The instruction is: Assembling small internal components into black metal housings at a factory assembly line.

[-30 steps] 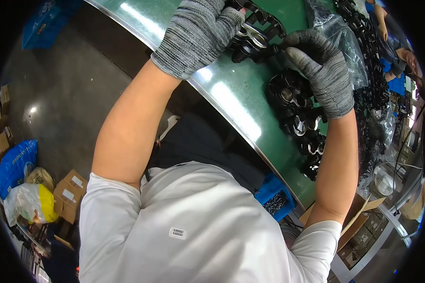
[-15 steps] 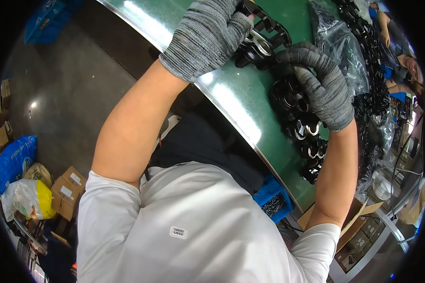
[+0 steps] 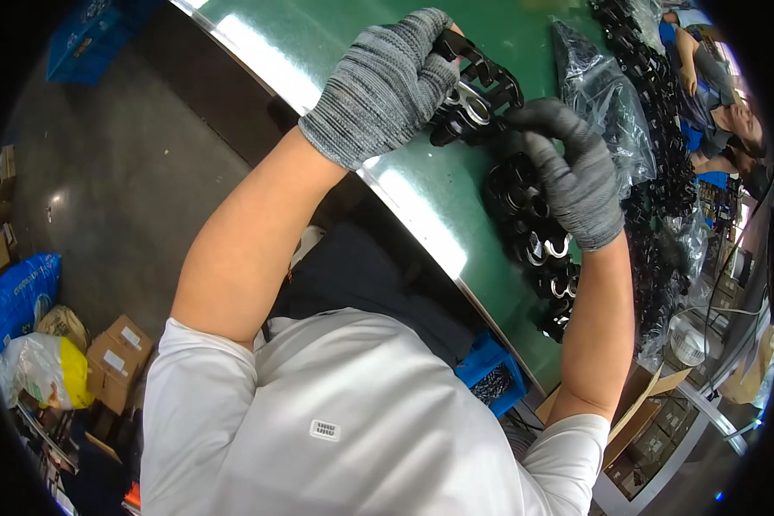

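Both my hands wear grey striped knit gloves. My left hand is closed round a black clamp-like part with silver rings, held above the green tabletop. Its black frame juts out to the right, past the glove. At that right end is my right hand, with fingers bent and thumb and forefinger apart. The forefinger's tip is at the part, slightly blurred; whether it touches cannot be made out. Beneath and beside my right hand, a row of similar black parts with silver rings lies on the table.
Clear plastic bags and a long heap of black parts lie along the table's far right. A blue bin of small pieces stands below the near edge. Cartons sit on the floor at left. Another person is at upper right.
The held part and my left hand have shifted slightly down in the picture. My right hand has moved a little left and down, still at the part's right end.
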